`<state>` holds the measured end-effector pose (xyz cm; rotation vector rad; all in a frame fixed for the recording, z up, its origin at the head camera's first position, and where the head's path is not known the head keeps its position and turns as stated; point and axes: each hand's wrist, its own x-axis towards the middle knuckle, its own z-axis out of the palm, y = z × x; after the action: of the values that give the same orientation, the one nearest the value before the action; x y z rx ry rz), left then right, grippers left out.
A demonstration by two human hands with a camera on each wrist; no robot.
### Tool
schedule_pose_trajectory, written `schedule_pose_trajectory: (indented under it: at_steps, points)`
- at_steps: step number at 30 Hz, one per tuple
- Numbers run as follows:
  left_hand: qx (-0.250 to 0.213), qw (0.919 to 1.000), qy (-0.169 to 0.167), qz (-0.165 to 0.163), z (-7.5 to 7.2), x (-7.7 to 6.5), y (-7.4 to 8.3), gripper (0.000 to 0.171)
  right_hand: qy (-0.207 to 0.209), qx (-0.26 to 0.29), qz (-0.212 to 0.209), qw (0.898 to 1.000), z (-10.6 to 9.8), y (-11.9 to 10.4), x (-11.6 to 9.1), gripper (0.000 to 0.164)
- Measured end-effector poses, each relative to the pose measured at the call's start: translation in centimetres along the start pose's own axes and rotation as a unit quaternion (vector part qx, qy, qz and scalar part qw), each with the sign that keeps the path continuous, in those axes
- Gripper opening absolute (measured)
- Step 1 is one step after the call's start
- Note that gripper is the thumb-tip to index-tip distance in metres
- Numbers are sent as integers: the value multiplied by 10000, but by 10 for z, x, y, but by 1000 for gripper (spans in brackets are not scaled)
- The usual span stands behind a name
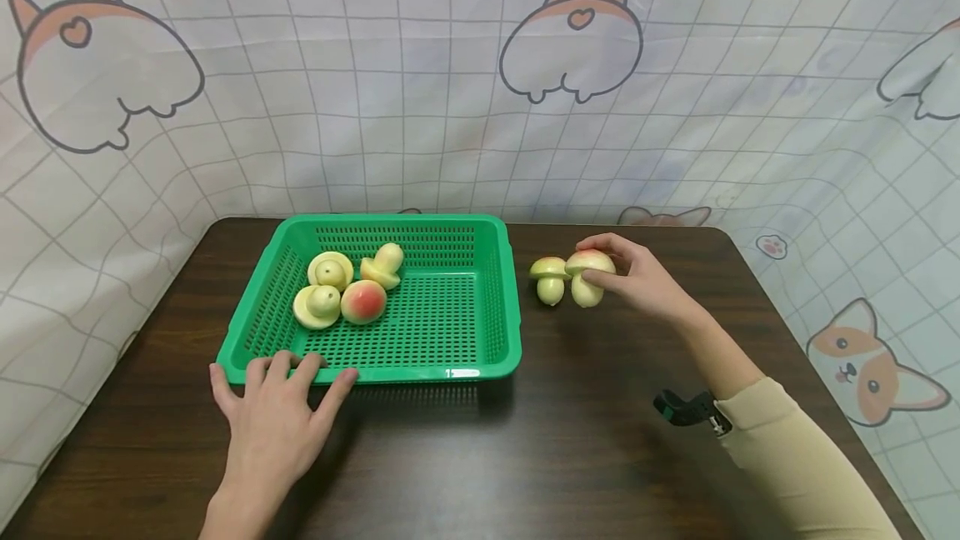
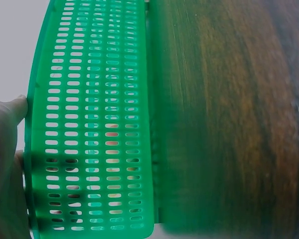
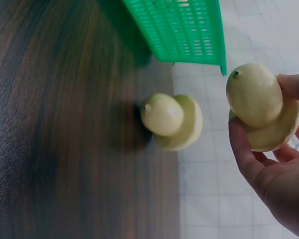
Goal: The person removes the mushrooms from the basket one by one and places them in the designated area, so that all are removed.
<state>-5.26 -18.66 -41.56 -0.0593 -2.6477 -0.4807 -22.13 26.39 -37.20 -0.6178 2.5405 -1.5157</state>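
Observation:
My right hand (image 1: 637, 273) pinches a toy mushroom (image 3: 254, 94) with a pale stem and a reddish-cream cap, cap upward, between thumb and fingers. Just left of it, a second toy mushroom (image 1: 551, 290) stands on the table; the two overlap in the head view. My left hand (image 1: 273, 423) grips the front rim of a green plastic basket (image 1: 480, 369) near its left corner, fingertips bent over the edge. Inside the basket's left half lie several toy mushrooms: one shows its red cap (image 1: 363, 302), another lies tilted (image 1: 384, 265) behind it, and others sit stem up (image 1: 322, 302).
The dark wooden table (image 1: 570, 440) carries everything. A white grid-patterned cloth (image 1: 420, 140) with cartoon dogs hangs behind and beside it. A black wrist device (image 1: 686, 408) sticks out at the right sleeve (image 1: 802, 457).

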Motion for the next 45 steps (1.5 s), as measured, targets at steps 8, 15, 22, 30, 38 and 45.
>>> schedule_pose_trajectory:
  at_steps: [8,15,22,30,38,45]
  points:
    - [23,10000,-79,-40,1,1,0,52,-6,49,188,9998,-7,21,0,42]
    - [7,10000,-50,-37,1,1,1,51,125,94,412,9990,-12,41,1,45]
    - [-1,10000,-70,-38,1,1,1,51,161,285,738,9967,-13,52,0,49]
    - [-4,10000,-76,-59,1,0,1,51,160,506,920,9943,-10,66,4,50]
    - [25,9999,-95,-86,0,0,1,53,258,474,952,9940,-7,83,12,47]
    - [20,9999,-98,-80,1,0,2,53,318,532,1009,9930,-6,88,18,46]
